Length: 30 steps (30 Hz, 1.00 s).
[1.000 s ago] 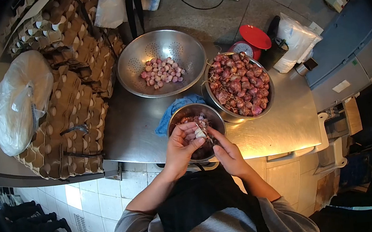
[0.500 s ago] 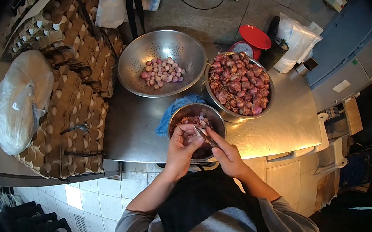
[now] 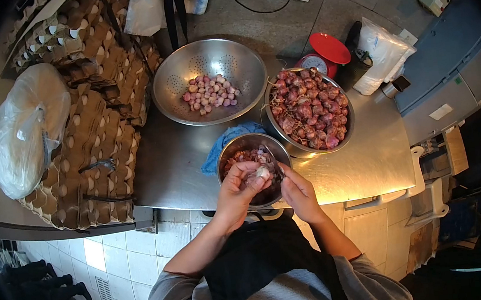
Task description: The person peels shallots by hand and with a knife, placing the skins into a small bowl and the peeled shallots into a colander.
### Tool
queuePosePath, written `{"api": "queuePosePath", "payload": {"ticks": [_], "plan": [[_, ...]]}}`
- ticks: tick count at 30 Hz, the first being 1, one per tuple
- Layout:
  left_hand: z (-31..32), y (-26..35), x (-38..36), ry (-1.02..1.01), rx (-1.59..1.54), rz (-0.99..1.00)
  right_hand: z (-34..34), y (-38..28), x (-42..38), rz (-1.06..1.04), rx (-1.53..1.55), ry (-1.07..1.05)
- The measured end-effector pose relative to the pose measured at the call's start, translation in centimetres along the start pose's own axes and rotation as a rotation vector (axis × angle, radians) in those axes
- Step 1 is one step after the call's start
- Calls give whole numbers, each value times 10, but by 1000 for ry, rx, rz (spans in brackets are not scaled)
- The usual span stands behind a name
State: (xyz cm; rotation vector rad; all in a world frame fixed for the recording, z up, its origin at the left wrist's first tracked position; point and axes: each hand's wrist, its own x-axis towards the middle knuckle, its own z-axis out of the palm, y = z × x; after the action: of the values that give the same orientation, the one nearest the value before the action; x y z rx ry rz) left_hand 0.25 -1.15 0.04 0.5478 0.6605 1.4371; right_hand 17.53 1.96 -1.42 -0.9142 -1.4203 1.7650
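Your left hand [image 3: 236, 188] pinches a small shallot [image 3: 263, 173] between thumb and fingers, above the small steel bowl [image 3: 234, 145] at the table's near edge. What you can see of that shallot is a rounded, whitish face turned up toward the light, paler than anything else in the bowl; your fingers cover much of the rest, so how much skin clings to its hidden side can't be told. Your right hand [image 3: 301, 193] is curled closed around a small knife [image 3: 274, 159], just beside the left; the handle is mostly hidden in your grip, and the thin, dark blade slants up and away from you over the bowl. Whether the blade touches the shallot isn't clear. Under your hands the bowl holds a loose heap of reddish-brown and purplish pieces [image 3: 246, 156], too small to sort one by one. Beyond it, your steel colander [image 3: 173, 95] has a cluster of smooth, pinkish-white to mauve shallots [image 3: 209, 92] gathered at its bottom. To the right, a deep pot [image 3: 351, 122] is heaped with glossy, red-purple unpeeled bulbs [image 3: 308, 108], some trailing stringy roots over the rim.
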Motion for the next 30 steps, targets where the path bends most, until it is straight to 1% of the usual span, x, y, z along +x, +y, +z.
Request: {"api": "queuePosePath", "payload": {"ticks": [3, 7, 13, 16, 18, 19, 21, 23, 25, 27, 30], "plan": [[4, 5, -2, -29, -15, -25, 0, -12, 4, 24, 3, 47], [4, 7, 0, -41, -29, -47, 5, -16, 7, -47, -29, 93], [3, 7, 1, 28, -20, -85, 8, -18, -3, -2, 44, -30], [-2, 1, 2, 16, 22, -40, 17, -18, -4, 1, 48, -28], [-3, -1, 2, -4, 109, -10, 19, -10, -1, 1, 65, 0], [-4, -1, 2, -13, 153, 7, 17, -9, 0, -7, 22, 15], [-1, 1, 2, 1, 113, -14, 13, -7, 3, -23, -64, 42], [1, 3, 2, -5, 53, -46, 2, 7, 9, -55, -19, 54], [0, 6, 2, -26, -27, -87, 5, -2, 12, -54, -6, 82], [0, 6, 3, 4, -47, -86, 10, -20, 8, -19, -27, 126], [-4, 5, 6, 79, -76, -103, 6, -21, 6, -18, -102, 59]]}}
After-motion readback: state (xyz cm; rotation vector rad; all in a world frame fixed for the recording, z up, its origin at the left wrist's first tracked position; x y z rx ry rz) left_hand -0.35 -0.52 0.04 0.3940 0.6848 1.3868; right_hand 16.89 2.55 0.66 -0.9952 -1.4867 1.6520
